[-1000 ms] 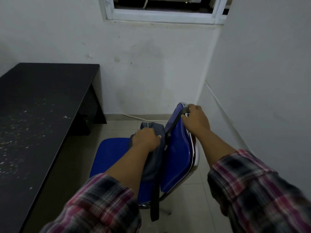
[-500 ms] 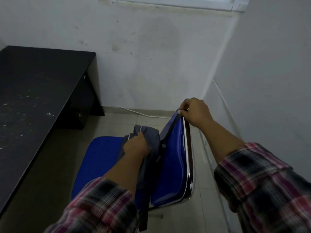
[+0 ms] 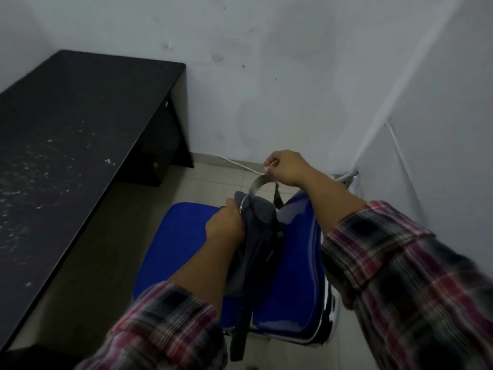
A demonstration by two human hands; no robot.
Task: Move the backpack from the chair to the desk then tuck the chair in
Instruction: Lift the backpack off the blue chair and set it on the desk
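Note:
A dark grey backpack [image 3: 257, 236] stands upright on the blue chair [image 3: 181, 241], leaning against its blue backrest [image 3: 296, 263]. My left hand [image 3: 226, 222] is closed on the top of the backpack beside its zip. My right hand [image 3: 286, 168] is raised above the chair back and pinches the backpack's grey top loop, pulled taut. A strap hangs down below the seat at the front. The black desk [image 3: 66, 145] runs along the left side, its top speckled with white flecks.
White walls meet in a corner behind the chair. A white cable [image 3: 240, 164] runs along the floor at the wall's foot. A dark drawer unit [image 3: 152, 166] sits under the desk's far end. Pale tiled floor lies between desk and chair.
My right hand has left the top of the chair back and lifted the backpack's loop upward. My left hand stays on the backpack's top. The view has tilted down and left.

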